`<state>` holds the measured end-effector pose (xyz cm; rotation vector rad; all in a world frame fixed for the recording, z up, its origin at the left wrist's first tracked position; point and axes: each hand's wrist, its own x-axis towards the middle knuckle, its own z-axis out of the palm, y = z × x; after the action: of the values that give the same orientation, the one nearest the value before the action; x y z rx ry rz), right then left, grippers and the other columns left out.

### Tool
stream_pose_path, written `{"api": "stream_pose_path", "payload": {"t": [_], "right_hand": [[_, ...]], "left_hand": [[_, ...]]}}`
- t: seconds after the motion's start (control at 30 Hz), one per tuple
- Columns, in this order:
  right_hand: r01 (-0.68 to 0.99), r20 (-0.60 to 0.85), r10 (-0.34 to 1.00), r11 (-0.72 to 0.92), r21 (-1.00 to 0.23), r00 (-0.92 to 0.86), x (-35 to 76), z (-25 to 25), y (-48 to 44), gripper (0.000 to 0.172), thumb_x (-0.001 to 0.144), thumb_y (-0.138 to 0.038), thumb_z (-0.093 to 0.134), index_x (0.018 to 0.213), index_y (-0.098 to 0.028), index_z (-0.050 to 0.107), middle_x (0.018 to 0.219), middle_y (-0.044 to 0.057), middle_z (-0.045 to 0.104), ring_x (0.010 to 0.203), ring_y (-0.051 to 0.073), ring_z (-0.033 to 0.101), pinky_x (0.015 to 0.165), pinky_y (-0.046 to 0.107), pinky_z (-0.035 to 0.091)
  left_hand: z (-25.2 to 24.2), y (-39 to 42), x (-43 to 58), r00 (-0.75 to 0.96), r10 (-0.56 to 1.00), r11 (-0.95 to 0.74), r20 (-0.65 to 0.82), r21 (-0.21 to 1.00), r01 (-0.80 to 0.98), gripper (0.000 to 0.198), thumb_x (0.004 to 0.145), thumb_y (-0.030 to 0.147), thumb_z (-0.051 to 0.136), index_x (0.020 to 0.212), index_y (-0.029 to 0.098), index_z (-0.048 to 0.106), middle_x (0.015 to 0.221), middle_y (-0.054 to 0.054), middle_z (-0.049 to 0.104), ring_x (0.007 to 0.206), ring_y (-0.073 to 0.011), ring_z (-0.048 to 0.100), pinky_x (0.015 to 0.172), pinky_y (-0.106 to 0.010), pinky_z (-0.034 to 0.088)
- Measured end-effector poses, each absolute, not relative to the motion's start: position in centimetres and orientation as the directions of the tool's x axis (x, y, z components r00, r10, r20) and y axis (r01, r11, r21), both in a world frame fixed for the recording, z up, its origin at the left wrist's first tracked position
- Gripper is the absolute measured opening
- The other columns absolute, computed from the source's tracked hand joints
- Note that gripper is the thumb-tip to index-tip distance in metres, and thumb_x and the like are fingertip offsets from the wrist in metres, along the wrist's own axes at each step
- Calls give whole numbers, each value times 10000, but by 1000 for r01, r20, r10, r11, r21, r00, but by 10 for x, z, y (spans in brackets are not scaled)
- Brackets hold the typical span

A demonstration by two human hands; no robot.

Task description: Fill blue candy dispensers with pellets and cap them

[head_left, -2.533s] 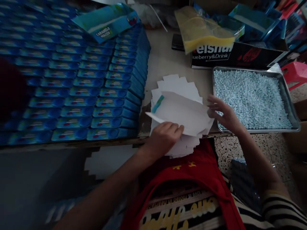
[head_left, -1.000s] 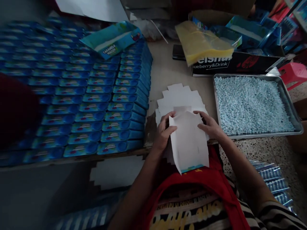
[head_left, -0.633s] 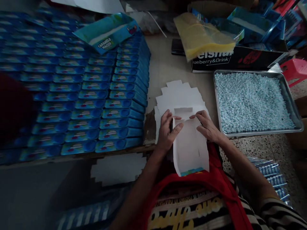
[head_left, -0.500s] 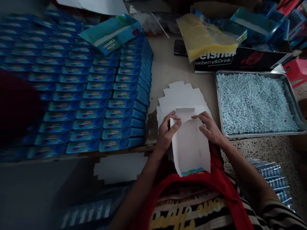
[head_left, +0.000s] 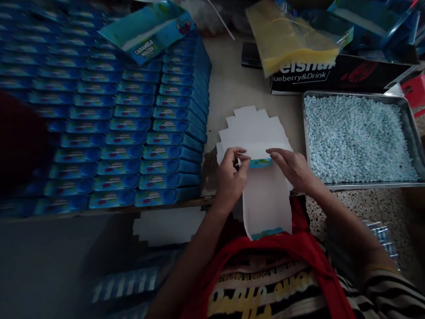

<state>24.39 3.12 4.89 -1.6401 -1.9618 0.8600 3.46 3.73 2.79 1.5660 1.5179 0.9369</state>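
Note:
A partly folded cardboard box (head_left: pixel 267 199), white inside, lies at the table's front edge against the red apron. Its far edge shows a folded blue-green flap. My left hand (head_left: pixel 234 175) pinches the box's far left corner between thumb and fingers. On the far right corner, my right hand (head_left: pixel 290 168) presses with its fingers together and closed on the edge. Beneath and beyond the box is a fanned stack of white flat cardboard pieces (head_left: pixel 254 126).
Rows of blue packed boxes (head_left: pixel 126 150) fill the left, with an open blue box (head_left: pixel 148 31) on top. At right are a metal tray (head_left: pixel 365 185) of pale blue pellets, a black carton (head_left: pixel 348 82) and a yellow plastic bag (head_left: pixel 292 40). A dark red shape intrudes at far left.
The far flap has been folded over, so its blue-green face now shows. My hands remain at the far corners, my right hand now flatter. The view has shifted slightly.

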Motion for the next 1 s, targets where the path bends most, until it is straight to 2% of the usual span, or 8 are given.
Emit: {"api": "stream_pose_path", "payload": {"t": [0.13, 0.27, 0.47, 0.67, 0.73, 0.83, 0.9, 1.0], "right_hand": [[862, -237, 901, 229, -452, -364, 233, 53, 75, 273, 914, -489, 752, 951, -239, 856, 884, 84, 777, 879, 257, 710, 766, 352, 495], [819, -284, 781, 458, -347, -557, 215, 50, 106, 170, 830, -376, 819, 892, -219, 841, 786, 67, 741, 849, 259, 696, 793, 364, 483], [786, -234, 768, 499, -365, -596, 191, 24, 108, 166, 898, -380, 775, 943, -221, 797, 850, 100, 744, 950, 295, 709, 833, 408, 509], [826, -238, 820, 412, -385, -521, 180, 4, 81, 87, 910, -256, 774, 831, -246, 739, 813, 90, 730, 923, 291, 709, 837, 429, 493], [842, -233, 839, 391, -370, -492, 182, 12, 82, 115, 885, -233, 799, 799, -244, 725, 786, 79, 719, 900, 286, 708, 849, 428, 486], [871, -268, 835, 419, -256, -480, 187, 35, 90, 72, 909, -263, 770, 854, -222, 747, 814, 86, 741, 907, 285, 714, 863, 416, 482], [871, -326, 809, 475, -127, -489, 188, 49, 92, 118, 954, -291, 704, 968, -197, 773, 880, 109, 772, 945, 285, 718, 865, 397, 482], [847, -376, 786, 532, 6, -491, 186, 61, 85, 256, 1012, -275, 583, 1142, -156, 770, 977, 151, 799, 982, 278, 722, 852, 363, 476]], "left_hand": [[28, 46, 40, 143, 989, -58, -31, 815, 577, 401, 798, 74, 566, 1143, 253, 662, 953, -27, 758, 867, -230, 692, 810, -362, 543], [26, 45, 47, 134, 991, -104, 25, 774, 625, 528, 753, 34, 576, 1221, 266, 644, 980, -44, 741, 946, -263, 707, 862, -396, 558], [15, 24, 35, -17, 997, 77, -75, 961, 267, 424, 874, 239, 658, 1278, 235, 527, 1227, -102, 718, 1156, -258, 715, 1010, -415, 574], [14, -14, 4, 24, 972, 233, -235, 970, 70, 488, 927, 515, 695, 1307, 238, 565, 1370, -139, 700, 1279, -299, 683, 1078, -462, 565], [17, -13, -1, 120, 966, 212, -229, 967, 139, 600, 890, 516, 733, 1385, 223, 559, 1412, -157, 683, 1294, -329, 674, 1089, -504, 558], [31, 10, -2, 209, 970, 24, -125, 904, 427, 657, 808, 390, 795, 1403, 185, 604, 1465, -173, 652, 1347, -360, 633, 1145, -532, 514], [47, 36, 3, 290, 954, -141, -73, 746, 651, 562, 801, 275, 758, 1348, 177, 675, 1458, -156, 666, 1370, -353, 616, 1174, -508, 488], [71, 74, 20, 389, 893, -279, -226, 400, 873, 440, 833, 194, 691, 1266, 181, 766, 1330, -157, 747, 1286, -361, 674, 1077, -468, 536]]}}
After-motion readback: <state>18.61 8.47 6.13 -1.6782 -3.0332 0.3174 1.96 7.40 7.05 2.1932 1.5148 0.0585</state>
